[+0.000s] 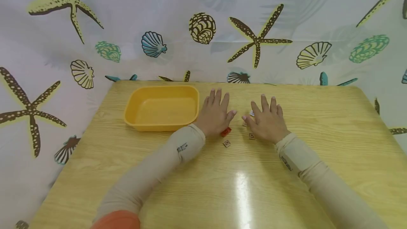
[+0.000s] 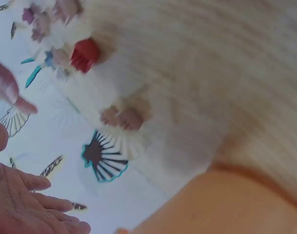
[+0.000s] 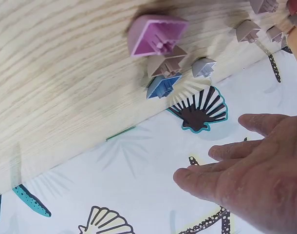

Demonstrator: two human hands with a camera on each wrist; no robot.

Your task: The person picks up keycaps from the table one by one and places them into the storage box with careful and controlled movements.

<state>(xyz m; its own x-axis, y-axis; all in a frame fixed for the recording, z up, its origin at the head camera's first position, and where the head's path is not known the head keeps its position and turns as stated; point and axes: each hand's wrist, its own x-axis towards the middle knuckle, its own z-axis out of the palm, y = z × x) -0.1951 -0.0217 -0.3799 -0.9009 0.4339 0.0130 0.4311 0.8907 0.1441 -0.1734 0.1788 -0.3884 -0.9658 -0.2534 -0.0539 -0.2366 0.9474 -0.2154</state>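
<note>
In the head view my left hand hovers palm down with fingers spread, close to the tray's right side. My right hand is also spread and holds nothing. Small keycaps lie on the table between and under the hands: a red keycap, a beige keycap and a white keycap partly behind the right fingers. The right wrist view shows several upturned with stems visible, including a purple keycap and a blue keycap. Both hands seem above the keycaps, though contact is hard to judge.
A yellow rectangular tray stands on the wooden table, left of the left hand. Behind the table hangs a white curtain printed with shells and starfish.
</note>
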